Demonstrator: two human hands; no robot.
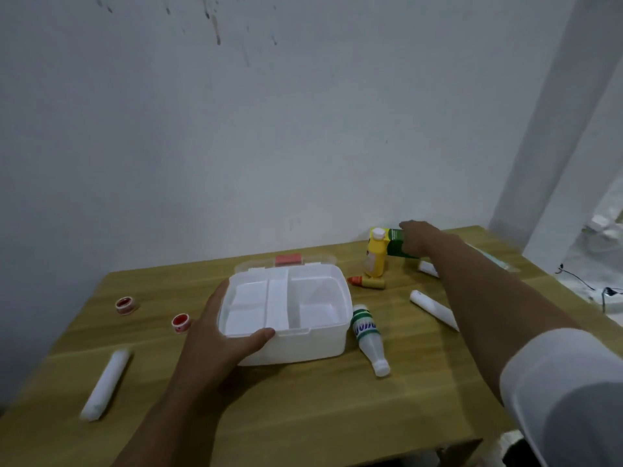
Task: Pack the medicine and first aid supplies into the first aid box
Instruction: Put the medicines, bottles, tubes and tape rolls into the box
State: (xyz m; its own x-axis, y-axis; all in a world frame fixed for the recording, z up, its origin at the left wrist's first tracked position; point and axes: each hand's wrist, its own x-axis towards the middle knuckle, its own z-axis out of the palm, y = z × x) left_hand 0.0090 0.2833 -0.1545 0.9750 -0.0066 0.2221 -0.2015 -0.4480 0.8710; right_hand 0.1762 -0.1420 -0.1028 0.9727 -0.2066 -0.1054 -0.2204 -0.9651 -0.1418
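The first aid box (290,318), white plastic with its lid (286,262) thrown back toward the wall, sits open near the middle of the wooden table (337,409), slightly toward the far edge. Inside, a divided tray splits it into several compartments, all showing bare white plastic. A red latch (287,260) shows on the folded-back lid.

The left hand (219,335) clasps the box at its near left corner, the thumb hooked over the front rim and the fingers wrapped round the left wall. The right hand (416,239) reaches out to the far right part of the table and is closed round a green carton (396,242), which it holds tilted; whether the carton is lifted clear of the surface I cannot tell.

Just left of that carton stands a yellow bottle (375,256) with a white cap, upright. In front of it lies a small yellow tube (367,282) with an orange cap, on its side. Just beside the right wall of the box lies a white bottle (367,338) with green bands and blue lettering, cap pointing to the near edge. Farther right, a white roll (433,310) lies partly under the right forearm, and another white piece (427,267) shows beyond the arm.

Toward the left edge sit two small red-centred tape rolls (126,305) (181,322), well apart from each other, and near the near left corner lies a long white wrapped roll (106,385)
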